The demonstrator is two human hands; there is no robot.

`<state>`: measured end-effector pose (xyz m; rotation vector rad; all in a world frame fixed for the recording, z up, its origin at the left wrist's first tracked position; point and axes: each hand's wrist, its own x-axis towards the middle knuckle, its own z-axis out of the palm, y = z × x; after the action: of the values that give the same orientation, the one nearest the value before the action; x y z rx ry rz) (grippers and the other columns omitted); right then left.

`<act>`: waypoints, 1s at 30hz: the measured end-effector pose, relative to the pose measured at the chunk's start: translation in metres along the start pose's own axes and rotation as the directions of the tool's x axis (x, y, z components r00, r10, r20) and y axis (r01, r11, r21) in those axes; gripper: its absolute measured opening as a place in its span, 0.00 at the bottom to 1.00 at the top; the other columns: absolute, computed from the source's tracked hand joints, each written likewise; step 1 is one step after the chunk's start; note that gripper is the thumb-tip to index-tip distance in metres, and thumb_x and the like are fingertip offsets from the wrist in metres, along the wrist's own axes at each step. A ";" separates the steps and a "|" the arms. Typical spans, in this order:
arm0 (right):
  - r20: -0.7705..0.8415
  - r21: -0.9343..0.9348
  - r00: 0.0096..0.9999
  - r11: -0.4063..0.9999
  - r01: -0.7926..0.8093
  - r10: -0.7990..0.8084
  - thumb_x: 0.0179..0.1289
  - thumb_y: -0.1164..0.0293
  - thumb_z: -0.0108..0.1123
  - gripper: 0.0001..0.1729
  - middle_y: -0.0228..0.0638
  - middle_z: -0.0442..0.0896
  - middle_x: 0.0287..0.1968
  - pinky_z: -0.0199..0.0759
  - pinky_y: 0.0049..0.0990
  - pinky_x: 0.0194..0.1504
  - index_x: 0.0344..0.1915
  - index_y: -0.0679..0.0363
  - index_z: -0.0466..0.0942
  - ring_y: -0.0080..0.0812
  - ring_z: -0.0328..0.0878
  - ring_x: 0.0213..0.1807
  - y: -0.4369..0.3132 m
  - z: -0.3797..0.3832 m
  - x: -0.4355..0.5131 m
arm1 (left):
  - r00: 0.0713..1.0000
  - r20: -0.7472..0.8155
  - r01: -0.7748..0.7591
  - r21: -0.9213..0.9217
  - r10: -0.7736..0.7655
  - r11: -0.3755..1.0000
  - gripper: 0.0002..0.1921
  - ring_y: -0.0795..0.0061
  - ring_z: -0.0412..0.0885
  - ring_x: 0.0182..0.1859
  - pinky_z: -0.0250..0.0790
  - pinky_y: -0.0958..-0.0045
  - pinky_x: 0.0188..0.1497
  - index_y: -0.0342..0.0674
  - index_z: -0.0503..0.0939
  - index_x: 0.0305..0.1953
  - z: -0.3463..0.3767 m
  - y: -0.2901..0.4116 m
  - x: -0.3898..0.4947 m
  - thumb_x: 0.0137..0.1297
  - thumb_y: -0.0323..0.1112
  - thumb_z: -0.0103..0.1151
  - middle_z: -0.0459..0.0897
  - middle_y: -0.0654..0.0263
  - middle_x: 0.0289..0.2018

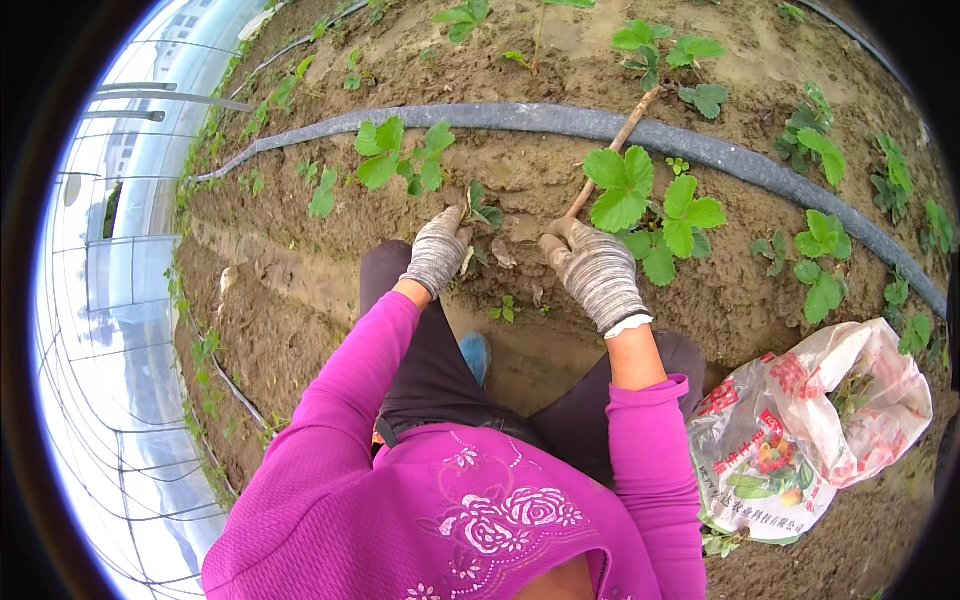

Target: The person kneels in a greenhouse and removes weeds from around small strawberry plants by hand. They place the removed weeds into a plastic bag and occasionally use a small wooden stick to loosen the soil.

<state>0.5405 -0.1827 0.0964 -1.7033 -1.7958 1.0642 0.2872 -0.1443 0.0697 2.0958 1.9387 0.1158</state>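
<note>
My left hand (441, 249), in a grey knit work glove with soiled fingertips, closes at the base of a small strawberry plant (486, 208) with dark, drooping leaves. The pinched part is hidden by the fingers. A withered brown leaf (502, 253) lies on the soil just right of it. My right hand (596, 262), gloved alike, grips the lower end of a thin wooden stick (616, 144). This stick slants up and away across a grey drip hose (517, 116). Beside the right hand grows a larger strawberry plant (621, 191) with broad bright green leaves.
A printed white plastic bag (772, 442) holding dry plant scraps (851, 394) stands open at lower right. More strawberry plants (394, 154) dot the soil bed (540, 169). A muddy furrow (525, 356) runs between my knees. Greenhouse film (127, 322) and metal pipes (135, 95) are at left.
</note>
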 end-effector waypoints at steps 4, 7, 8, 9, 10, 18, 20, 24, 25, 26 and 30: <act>-0.028 0.034 1.000 0.999 0.005 -0.004 0.61 0.59 0.57 0.16 0.46 0.83 0.37 0.73 0.37 0.43 0.44 0.55 0.78 0.47 0.80 0.39 0.002 0.003 -0.002 | 0.991 -0.135 -0.013 0.064 0.022 0.998 0.22 0.45 0.77 0.43 0.70 0.55 0.45 0.36 0.70 0.55 0.001 -0.006 0.006 0.59 0.32 0.55 0.79 0.43 0.39; -0.034 -0.011 0.999 1.000 0.028 -0.028 0.60 0.57 0.57 0.18 0.44 0.83 0.37 0.73 0.37 0.44 0.44 0.56 0.78 0.45 0.81 0.39 0.000 0.000 -0.003 | 0.987 -0.159 -0.012 0.110 0.029 0.994 0.23 0.44 0.77 0.43 0.70 0.54 0.44 0.36 0.69 0.56 -0.005 -0.003 0.019 0.59 0.33 0.55 0.79 0.43 0.39; -0.069 -0.007 0.996 0.998 0.057 -0.057 0.60 0.58 0.57 0.16 0.44 0.83 0.36 0.73 0.38 0.43 0.43 0.56 0.79 0.45 0.80 0.38 0.002 0.001 -0.004 | 0.985 -0.171 -0.021 0.105 0.039 0.994 0.23 0.43 0.77 0.42 0.70 0.53 0.43 0.36 0.68 0.56 -0.007 0.001 0.019 0.59 0.33 0.55 0.79 0.43 0.39; -0.063 -0.012 0.997 0.999 0.046 -0.046 0.60 0.58 0.57 0.16 0.44 0.83 0.36 0.73 0.38 0.43 0.42 0.56 0.79 0.45 0.80 0.38 0.002 0.001 -0.004 | 0.988 -0.152 -0.014 0.089 0.028 0.996 0.23 0.43 0.77 0.42 0.70 0.53 0.43 0.36 0.68 0.56 -0.009 0.004 0.019 0.59 0.33 0.55 0.79 0.43 0.39; -0.057 -0.017 0.998 0.999 0.035 -0.036 0.60 0.58 0.58 0.16 0.44 0.83 0.35 0.73 0.38 0.43 0.42 0.56 0.78 0.45 0.80 0.38 0.002 0.001 -0.003 | 0.991 -0.134 -0.008 0.074 0.018 0.997 0.23 0.43 0.77 0.42 0.70 0.52 0.43 0.36 0.68 0.56 -0.011 0.007 0.020 0.59 0.33 0.55 0.79 0.43 0.39; -0.014 -0.001 1.000 1.000 -0.022 0.022 0.61 0.58 0.57 0.16 0.43 0.83 0.35 0.73 0.38 0.43 0.43 0.54 0.78 0.44 0.80 0.38 -0.001 0.000 -0.005 | 0.995 0.073 -0.078 0.090 0.071 0.993 0.22 0.49 0.73 0.54 0.65 0.57 0.57 0.37 0.72 0.55 -0.001 0.013 -0.014 0.60 0.35 0.55 0.76 0.47 0.50; -0.012 0.019 0.999 0.999 -0.035 0.036 0.61 0.58 0.57 0.16 0.44 0.83 0.35 0.73 0.38 0.43 0.44 0.54 0.78 0.44 0.80 0.38 0.003 0.000 -0.006 | 0.999 0.017 -0.046 0.086 0.045 0.995 0.22 0.48 0.74 0.52 0.67 0.57 0.54 0.36 0.70 0.56 -0.003 0.006 -0.011 0.59 0.34 0.54 0.76 0.47 0.49; 0.000 -0.023 0.999 0.999 -0.042 0.042 0.61 0.57 0.56 0.16 0.45 0.83 0.35 0.73 0.39 0.43 0.45 0.52 0.79 0.45 0.80 0.39 0.007 -0.003 -0.007 | 1.000 -0.014 -0.005 0.233 0.008 0.973 0.21 0.50 0.77 0.47 0.71 0.57 0.48 0.37 0.69 0.55 -0.025 -0.012 0.008 0.60 0.32 0.51 0.76 0.47 0.48; 0.001 -0.052 0.999 0.998 -0.044 0.045 0.61 0.57 0.56 0.16 0.45 0.83 0.35 0.73 0.39 0.43 0.45 0.52 0.79 0.46 0.80 0.39 0.008 -0.002 -0.008 | 1.000 -0.007 0.008 0.271 -0.007 0.963 0.21 0.52 0.78 0.48 0.71 0.58 0.48 0.39 0.67 0.57 -0.026 -0.023 0.013 0.62 0.32 0.50 0.76 0.49 0.49; 0.024 -0.028 0.996 0.996 -0.082 0.082 0.61 0.58 0.56 0.15 0.45 0.83 0.35 0.73 0.39 0.43 0.44 0.51 0.79 0.46 0.80 0.39 0.006 -0.002 -0.007 | 1.000 -0.015 0.005 0.325 0.000 0.946 0.24 0.54 0.79 0.47 0.71 0.58 0.47 0.37 0.65 0.60 -0.024 -0.034 0.017 0.62 0.31 0.50 0.77 0.49 0.48; -0.011 -0.078 0.999 0.996 -0.045 0.044 0.60 0.58 0.57 0.15 0.47 0.82 0.33 0.73 0.38 0.41 0.43 0.54 0.79 0.48 0.80 0.37 0.009 0.002 -0.003 | 0.983 0.073 0.134 0.346 -0.169 0.929 0.27 0.54 0.79 0.46 0.71 0.58 0.47 0.38 0.64 0.61 -0.041 -0.040 0.041 0.60 0.33 0.52 0.79 0.49 0.44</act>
<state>0.5445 -0.1870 0.0889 -1.7995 -1.8237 1.0144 0.2425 -0.0955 0.0928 2.0893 2.1748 -0.3784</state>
